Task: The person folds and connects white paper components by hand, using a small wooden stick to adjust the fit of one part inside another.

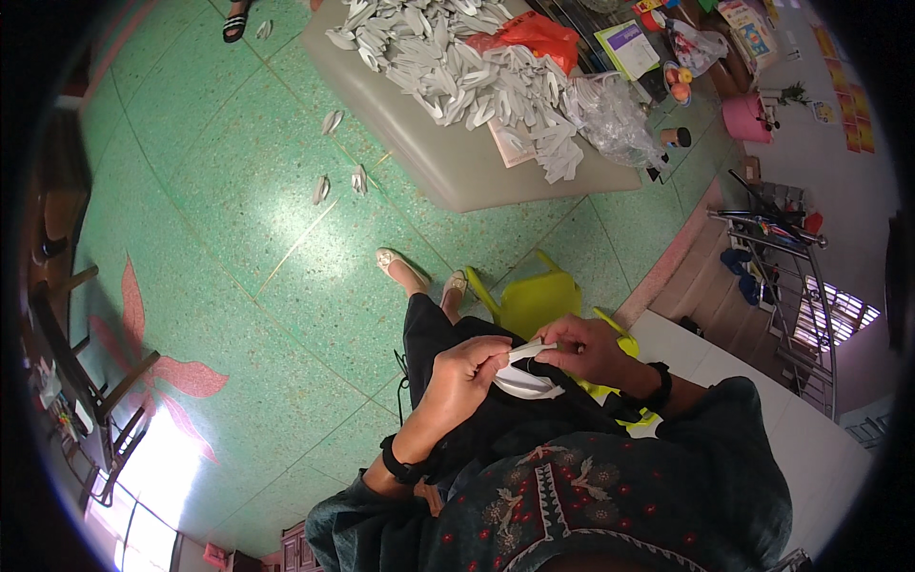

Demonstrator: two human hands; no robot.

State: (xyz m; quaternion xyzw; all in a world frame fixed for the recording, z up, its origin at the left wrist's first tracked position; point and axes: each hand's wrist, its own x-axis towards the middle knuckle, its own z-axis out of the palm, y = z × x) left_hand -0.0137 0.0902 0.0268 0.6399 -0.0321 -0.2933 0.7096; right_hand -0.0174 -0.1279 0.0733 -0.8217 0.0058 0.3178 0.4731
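Over my lap, a white folded paper piece (pixel 526 382) hangs as a curved, boat-like loop. My left hand (pixel 464 377) pinches its left end between thumb and fingers. At its upper right end my right hand (pixel 583 349) grips the folded strip, fingers closed. A large heap of similar grey-white folded pieces (pixel 462 71) covers much of the grey table (pixel 400 129) ahead. Part of the held piece is hidden behind my fingers.
A yellow-green plastic stool (pixel 538 303) stands just beyond my knees. Several folded pieces (pixel 358 179) lie on the green floor. On the table are a red plastic bag (pixel 538 38) and a clear plastic bag (pixel 618 122). A pink bucket (pixel 746 118) and metal rack (pixel 777 238) stand right.
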